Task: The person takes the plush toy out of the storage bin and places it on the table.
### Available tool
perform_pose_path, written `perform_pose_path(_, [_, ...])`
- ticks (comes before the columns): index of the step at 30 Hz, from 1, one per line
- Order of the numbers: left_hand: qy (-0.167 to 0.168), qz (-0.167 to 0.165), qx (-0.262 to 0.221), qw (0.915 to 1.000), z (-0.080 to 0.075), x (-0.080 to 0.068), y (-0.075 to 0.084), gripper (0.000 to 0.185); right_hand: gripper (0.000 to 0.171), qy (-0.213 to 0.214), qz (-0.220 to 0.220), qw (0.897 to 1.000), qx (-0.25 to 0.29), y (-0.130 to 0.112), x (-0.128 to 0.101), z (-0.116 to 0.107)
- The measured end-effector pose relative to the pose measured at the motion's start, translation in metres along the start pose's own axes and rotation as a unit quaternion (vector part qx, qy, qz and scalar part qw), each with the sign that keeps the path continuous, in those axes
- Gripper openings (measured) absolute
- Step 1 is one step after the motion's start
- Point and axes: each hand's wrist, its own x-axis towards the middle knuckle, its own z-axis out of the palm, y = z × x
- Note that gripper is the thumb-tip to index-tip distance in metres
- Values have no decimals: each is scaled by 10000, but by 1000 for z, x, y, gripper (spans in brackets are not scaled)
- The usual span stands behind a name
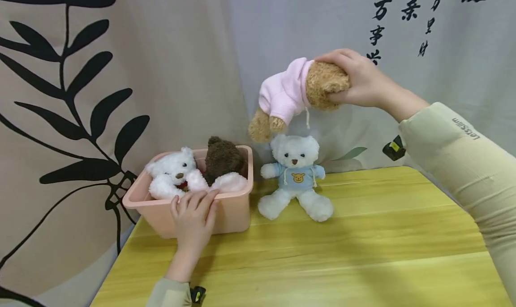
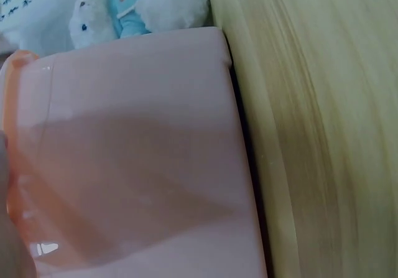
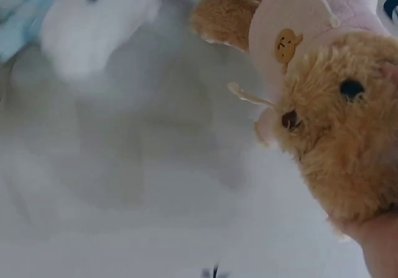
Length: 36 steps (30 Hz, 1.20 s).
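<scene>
Head view: right hand (image 1: 359,80) gripping tan bear (image 1: 298,94) aloft, left hand (image 1: 193,215) flat-fingered on pink bin (image 1: 234,213).

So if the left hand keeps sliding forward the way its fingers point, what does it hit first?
Likely the white bear lying in the pink bin: the left hand rests on the bin's near rim, fingers pointing into it. Depth is uncertain.
</scene>
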Motion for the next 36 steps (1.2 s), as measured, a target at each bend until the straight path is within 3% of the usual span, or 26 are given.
perform_pose_path(6, [153,31,-101,9998,-4,1,-4,26,74,-647,793,9925,-663,21,-23,-39])
perform_pose_path(12, [238,31,-85,9997,-7,2,-9,28,68,-1789,1336,9634,-1486,43,-36,-63])
perform_pose_path(17, [280,27,-42,9996,-11,0,-14,28,65,-2860,1571,9289,-1749,63,-44,-50])
perform_pose_path(20, [309,12,-4,9995,-15,-2,-17,27,63,-3173,1750,9191,-1545,75,-53,-27])
perform_pose_path(28, [234,-23,52,9997,-17,-5,-14,28,71,-3177,2224,9182,-800,97,-94,45])
perform_pose_path(33, [312,-49,15,9995,-16,-6,-12,29,78,-2700,2359,9302,-786,108,-103,78])
perform_pose_path(36, [342,-10,32,9994,-15,-5,-12,27,85,-2158,2472,9423,-660,116,-111,99])
